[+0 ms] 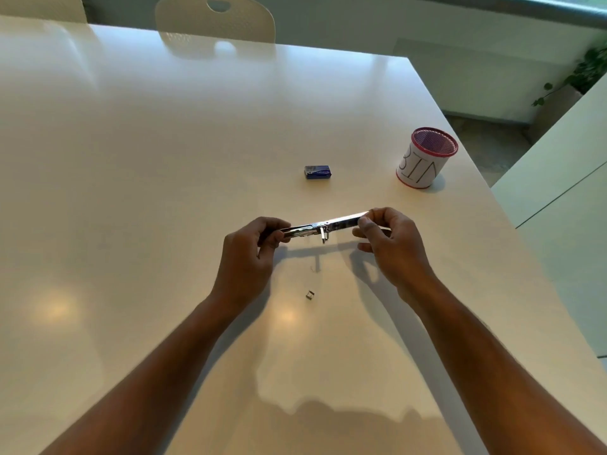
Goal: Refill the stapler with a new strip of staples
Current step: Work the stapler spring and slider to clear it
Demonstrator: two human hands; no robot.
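Note:
A metal stapler (323,224) is swung wide open and held flat above the white table (147,192). My left hand (249,257) grips its left end and my right hand (391,247) pinches its right end. A small piece of staple strip (310,294) lies on the table just below the stapler, between my forearms. A small blue staple box (317,172) rests on the table beyond the stapler, closed as far as I can tell.
A mesh cup with a red rim and a paper label reading BIN (426,158) stands at the right, near the table's edge. A white chair (215,19) is pushed in at the far side. The table's right edge runs diagonally past my right arm.

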